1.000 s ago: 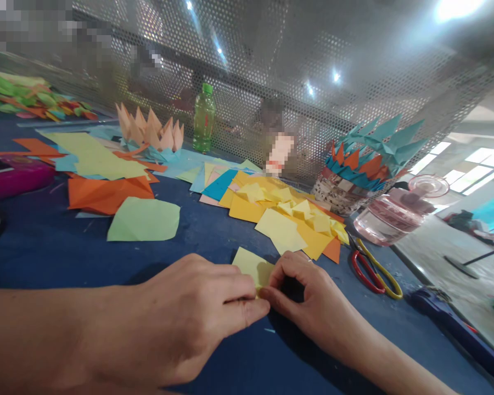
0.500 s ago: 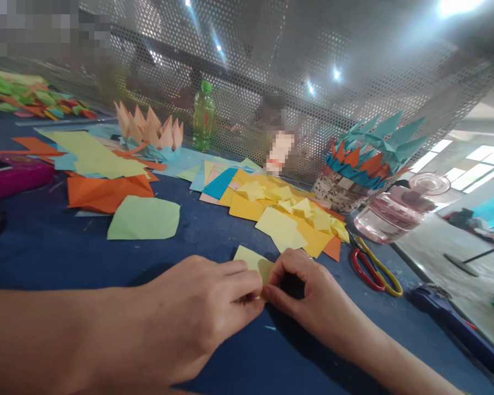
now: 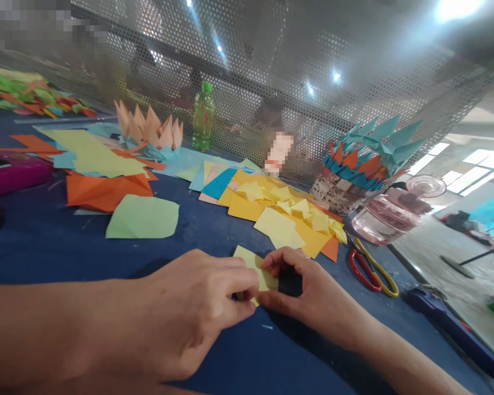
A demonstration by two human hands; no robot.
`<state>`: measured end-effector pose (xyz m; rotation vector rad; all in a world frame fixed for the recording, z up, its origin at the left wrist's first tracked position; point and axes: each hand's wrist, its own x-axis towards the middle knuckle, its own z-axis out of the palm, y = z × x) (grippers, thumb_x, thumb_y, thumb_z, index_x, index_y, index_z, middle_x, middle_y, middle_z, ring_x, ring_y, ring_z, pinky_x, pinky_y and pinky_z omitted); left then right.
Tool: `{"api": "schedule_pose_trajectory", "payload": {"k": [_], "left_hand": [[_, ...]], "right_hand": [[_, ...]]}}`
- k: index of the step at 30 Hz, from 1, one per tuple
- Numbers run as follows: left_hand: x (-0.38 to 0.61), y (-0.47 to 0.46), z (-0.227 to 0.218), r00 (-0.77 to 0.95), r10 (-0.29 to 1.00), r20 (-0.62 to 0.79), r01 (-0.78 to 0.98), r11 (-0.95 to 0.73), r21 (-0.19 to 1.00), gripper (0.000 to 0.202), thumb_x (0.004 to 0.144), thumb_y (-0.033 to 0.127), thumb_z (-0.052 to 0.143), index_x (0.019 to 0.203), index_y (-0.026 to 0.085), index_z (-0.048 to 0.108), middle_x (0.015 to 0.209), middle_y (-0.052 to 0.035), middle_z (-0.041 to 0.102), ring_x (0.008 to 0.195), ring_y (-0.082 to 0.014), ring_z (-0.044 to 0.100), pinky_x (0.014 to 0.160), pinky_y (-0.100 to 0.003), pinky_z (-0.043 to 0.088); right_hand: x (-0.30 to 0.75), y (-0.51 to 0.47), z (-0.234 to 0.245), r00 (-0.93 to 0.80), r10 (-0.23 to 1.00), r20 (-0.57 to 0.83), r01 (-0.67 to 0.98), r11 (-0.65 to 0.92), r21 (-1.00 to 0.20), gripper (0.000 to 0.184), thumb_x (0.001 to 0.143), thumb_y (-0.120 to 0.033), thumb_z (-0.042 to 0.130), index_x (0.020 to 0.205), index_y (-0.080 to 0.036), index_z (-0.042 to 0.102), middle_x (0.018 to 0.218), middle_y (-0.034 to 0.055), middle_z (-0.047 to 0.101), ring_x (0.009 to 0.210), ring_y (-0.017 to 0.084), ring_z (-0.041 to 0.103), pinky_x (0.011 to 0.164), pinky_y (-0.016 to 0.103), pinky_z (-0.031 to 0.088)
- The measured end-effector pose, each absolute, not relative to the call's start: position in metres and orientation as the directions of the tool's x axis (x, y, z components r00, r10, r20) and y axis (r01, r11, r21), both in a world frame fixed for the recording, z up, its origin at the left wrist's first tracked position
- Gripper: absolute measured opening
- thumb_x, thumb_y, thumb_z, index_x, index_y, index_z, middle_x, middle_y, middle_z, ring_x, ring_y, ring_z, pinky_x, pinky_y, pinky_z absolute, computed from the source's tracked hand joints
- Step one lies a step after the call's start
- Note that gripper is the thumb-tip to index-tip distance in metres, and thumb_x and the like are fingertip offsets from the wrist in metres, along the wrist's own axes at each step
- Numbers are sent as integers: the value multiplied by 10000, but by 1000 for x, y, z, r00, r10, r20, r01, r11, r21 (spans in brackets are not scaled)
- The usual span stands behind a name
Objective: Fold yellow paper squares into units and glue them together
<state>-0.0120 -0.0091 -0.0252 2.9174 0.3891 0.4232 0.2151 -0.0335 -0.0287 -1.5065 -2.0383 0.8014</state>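
Note:
A small pale yellow paper square point(image 3: 247, 257) lies on the blue tabletop between my hands. My left hand point(image 3: 206, 307) covers its left part, with curled fingers and thumb closed on it. Those fingers hide part of the paper, and I cannot see any fold under them. Coming from the right, my right hand point(image 3: 300, 285) touches the paper's right side. Its thumb stands apart from the curled fingers, with the thumb tip near the lower edge and a fingertip on the upper face. Just beyond are loose light yellow sheets point(image 3: 280, 227) and several small folded yellow pieces point(image 3: 300, 208).
A green sheet point(image 3: 144, 216) and orange paper point(image 3: 109, 189) lie to the left. Red-and-yellow-handled scissors point(image 3: 372, 269), a dark blue tool point(image 3: 453, 323) and a clear pinkish container point(image 3: 389, 216) are at right. Behind stand a green bottle point(image 3: 203, 118) and peach folded-paper points point(image 3: 148, 126).
My right thumb and fingers have spread from a pinch at the paper's edge, uncovering more of the paper. My left hand stays closed on it, shifted very slightly.

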Motion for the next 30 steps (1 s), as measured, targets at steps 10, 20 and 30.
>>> {"api": "schedule_pose_trajectory", "payload": {"k": [10, 20, 30], "left_hand": [[-15, -5, -23, 888, 251, 386, 167, -957, 238, 146, 689, 75, 555, 715, 216, 579, 776, 16, 598, 623, -132, 541, 514, -242, 386], [-18, -9, -23, 903, 281, 326, 212, -950, 230, 207, 694, 48, 522, 771, 211, 624, 780, 13, 625, 625, -136, 572, 535, -245, 403], [-17, -8, -24, 886, 276, 372, 193, -950, 246, 334, 794, 38, 471, 972, 216, 691, 935, 1, 693, 786, -157, 655, 635, -271, 463]], "right_hand": [[225, -26, -23, -303, 953, -12, 663, 201, -721, 325, 764, -97, 680, 1063, -203, 608, 1011, 20, 633, 913, 170, 557, 823, 319, 460], [235, -20, -33, -385, 898, 214, 633, 425, -647, 554, 749, 44, 456, 1204, -254, 561, 1093, 41, 589, 929, 164, 578, 768, 304, 497], [234, -20, -31, -515, 680, 522, 660, 703, -264, 348, 872, -29, 540, 1103, -238, 695, 1060, 66, 599, 983, 193, 568, 826, 350, 509]]}}
